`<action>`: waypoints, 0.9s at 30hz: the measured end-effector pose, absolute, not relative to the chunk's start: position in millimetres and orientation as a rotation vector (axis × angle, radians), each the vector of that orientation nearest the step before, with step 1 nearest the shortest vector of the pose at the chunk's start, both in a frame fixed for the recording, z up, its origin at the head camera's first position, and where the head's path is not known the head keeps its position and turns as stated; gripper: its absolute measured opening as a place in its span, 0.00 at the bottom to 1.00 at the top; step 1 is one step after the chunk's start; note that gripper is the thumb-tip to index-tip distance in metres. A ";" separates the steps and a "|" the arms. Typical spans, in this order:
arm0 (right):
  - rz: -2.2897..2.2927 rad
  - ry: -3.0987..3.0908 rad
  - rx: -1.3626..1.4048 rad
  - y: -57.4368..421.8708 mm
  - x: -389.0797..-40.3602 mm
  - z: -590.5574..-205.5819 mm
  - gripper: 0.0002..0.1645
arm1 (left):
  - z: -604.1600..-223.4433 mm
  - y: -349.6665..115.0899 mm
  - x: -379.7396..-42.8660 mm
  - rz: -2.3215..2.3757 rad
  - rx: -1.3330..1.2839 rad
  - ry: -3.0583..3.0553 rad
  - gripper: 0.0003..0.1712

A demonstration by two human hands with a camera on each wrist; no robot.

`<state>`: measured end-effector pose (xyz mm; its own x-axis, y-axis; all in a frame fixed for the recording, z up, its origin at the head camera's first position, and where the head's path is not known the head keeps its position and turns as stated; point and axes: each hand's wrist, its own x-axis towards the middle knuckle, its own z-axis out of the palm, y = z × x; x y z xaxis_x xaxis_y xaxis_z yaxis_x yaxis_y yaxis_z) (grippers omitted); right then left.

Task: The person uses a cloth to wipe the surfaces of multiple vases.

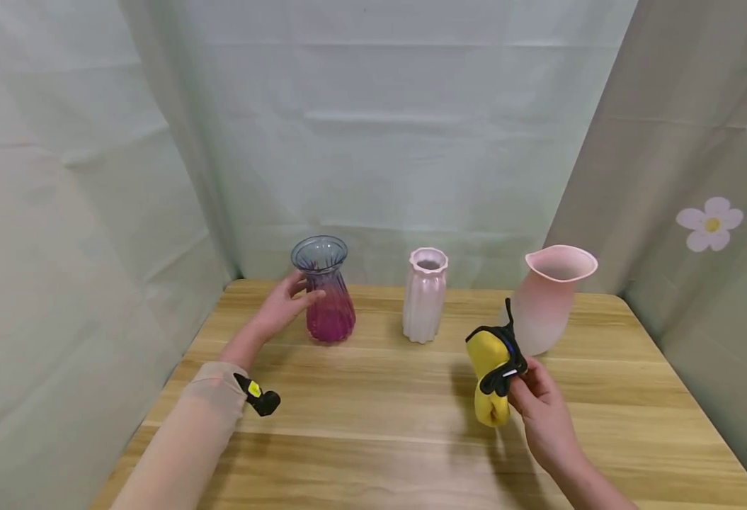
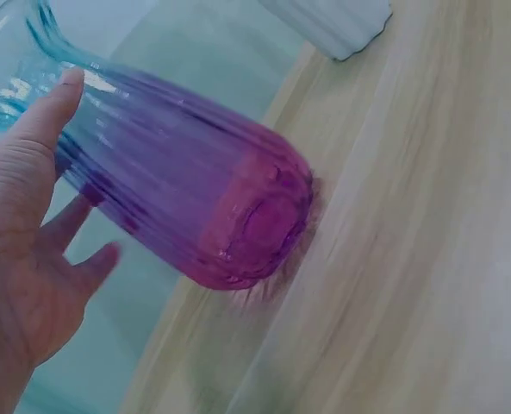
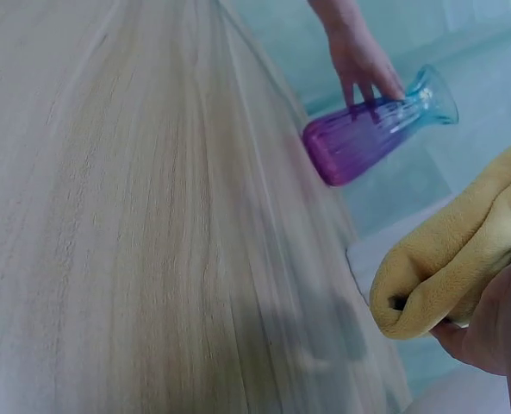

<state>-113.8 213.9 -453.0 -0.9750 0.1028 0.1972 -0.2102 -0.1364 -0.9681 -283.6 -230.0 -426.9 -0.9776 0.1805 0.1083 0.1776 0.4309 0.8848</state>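
Note:
A glass vase (image 1: 330, 301), blue at its flared rim and purple-pink below, stands upright at the back left of the table. My left hand (image 1: 282, 306) holds it from the left, thumb across the front and fingers behind the neck; in the left wrist view, some fingers (image 2: 96, 267) are spread away from the glass. At the right, my right hand (image 1: 544, 418) grips a folded yellow cloth (image 1: 489, 358) with black parts along its side. The cloth's soft, looped fold (image 3: 445, 259) shows in the right wrist view. Part of its gripping fingers is hidden.
A white-pink ribbed vase (image 1: 424, 301) stands at the back middle of the wooden table (image 1: 373, 425). Behind my right hand is a pink-to-white vase (image 1: 542, 304) with a wide lip. Pale curtains (image 1: 379, 142) hang close behind the table and along both sides.

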 end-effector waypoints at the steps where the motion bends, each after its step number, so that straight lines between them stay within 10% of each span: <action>1: 2.222 -1.908 0.117 214.3 -113.9 -454.1 0.11 | -427.2 -229.5 -282.1 1.648 0.311 2.671 0.54; 27: 2.206 -1.919 0.076 219.2 -117.9 -462.3 0.10 | -371.2 -171.2 -216.3 1.928 0.955 3.207 0.45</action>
<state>-117.9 219.2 -462.3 -0.9754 0.1281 0.1796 -0.1956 -0.1257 -0.9726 -216.3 -171.2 -371.2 -0.6448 0.0304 0.7638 0.6888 0.4564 0.5633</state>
